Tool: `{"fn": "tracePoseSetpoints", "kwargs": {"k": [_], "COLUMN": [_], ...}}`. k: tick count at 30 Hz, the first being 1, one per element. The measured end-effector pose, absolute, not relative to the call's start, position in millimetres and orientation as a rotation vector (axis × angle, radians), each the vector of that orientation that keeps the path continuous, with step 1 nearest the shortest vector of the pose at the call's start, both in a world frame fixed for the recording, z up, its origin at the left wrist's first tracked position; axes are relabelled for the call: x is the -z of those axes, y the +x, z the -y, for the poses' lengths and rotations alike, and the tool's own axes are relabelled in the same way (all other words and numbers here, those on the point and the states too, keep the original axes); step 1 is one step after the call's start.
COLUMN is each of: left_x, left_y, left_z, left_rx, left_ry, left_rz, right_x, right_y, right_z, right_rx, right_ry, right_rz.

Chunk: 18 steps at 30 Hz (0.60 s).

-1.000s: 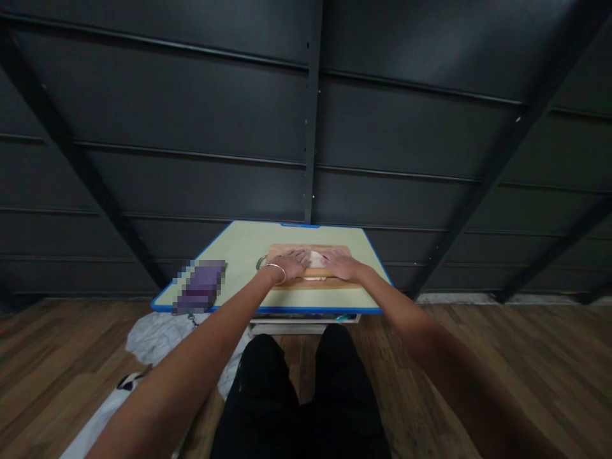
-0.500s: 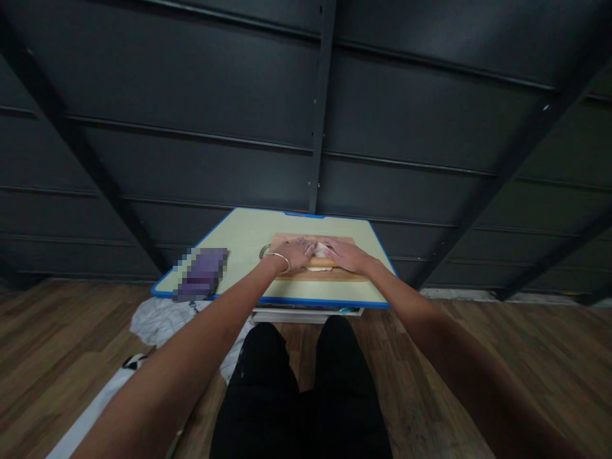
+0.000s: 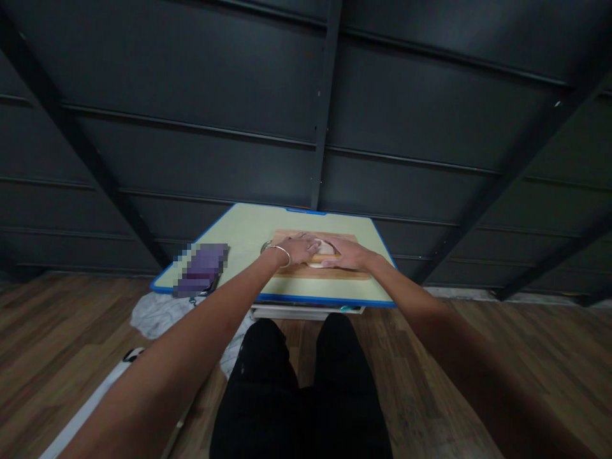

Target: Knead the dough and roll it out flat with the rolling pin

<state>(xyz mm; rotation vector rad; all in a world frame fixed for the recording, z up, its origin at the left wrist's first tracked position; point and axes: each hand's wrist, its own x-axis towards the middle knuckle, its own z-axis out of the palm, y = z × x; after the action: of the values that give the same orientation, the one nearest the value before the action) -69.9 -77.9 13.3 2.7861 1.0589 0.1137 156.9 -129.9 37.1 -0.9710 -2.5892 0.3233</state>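
The rolling pin (image 3: 323,259) under your palms is a smooth, straight bar of yellowish wood, only its middle stretch showing because your hands cover both ends. The dough (image 3: 327,248) beneath it is pale, off-white and flattened, with a softly rounded outline on the side away from you; much of its edge is hidden by your fingers, so you cannot tell its full shape. The pin lies crosswise, bridging the gap from your left grip (image 3: 297,248) to your right grip (image 3: 351,252), touching both. The dough sits between the two, most of the visible part just beyond the pin, with a thin strip showing on your side of it. Your left grip rests over the pin's left end with its fingers stretched forward; your right grip covers the other end, its thumb pointing inward along the wood. Whether either one is wrapped around the pin or simply laid on top, you cannot tell from this angle. Below both grips is the wooden board (image 3: 347,274), which lies on the pale, blue-edged worktop (image 3: 248,223). A metal ring (image 3: 266,245) is just beside your left grip, outward of the wrist bangle (image 3: 287,255), and a purple item (image 3: 204,264), blurred into blocks, lies well to the left of that grip.
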Motion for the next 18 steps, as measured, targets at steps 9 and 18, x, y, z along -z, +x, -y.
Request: {"fn": "tracePoseSetpoints", "kwargs": {"k": [9, 18], "left_x": [-16.5, -37.3], "left_y": [-68.3, -70.8], "left_z": [72.9, 88.1], "left_rx": [-0.054, 0.016], "left_ry": [2.75, 2.716], "left_rz": [-0.932, -0.916], "right_x": [-35.0, -39.1], "right_y": [156.2, 156.8], "right_z": [128.8, 133.5], "right_rx": [-0.376, -0.332], "right_ry": [-1.067, -1.028], "right_rz": [2.56, 2.553]}}
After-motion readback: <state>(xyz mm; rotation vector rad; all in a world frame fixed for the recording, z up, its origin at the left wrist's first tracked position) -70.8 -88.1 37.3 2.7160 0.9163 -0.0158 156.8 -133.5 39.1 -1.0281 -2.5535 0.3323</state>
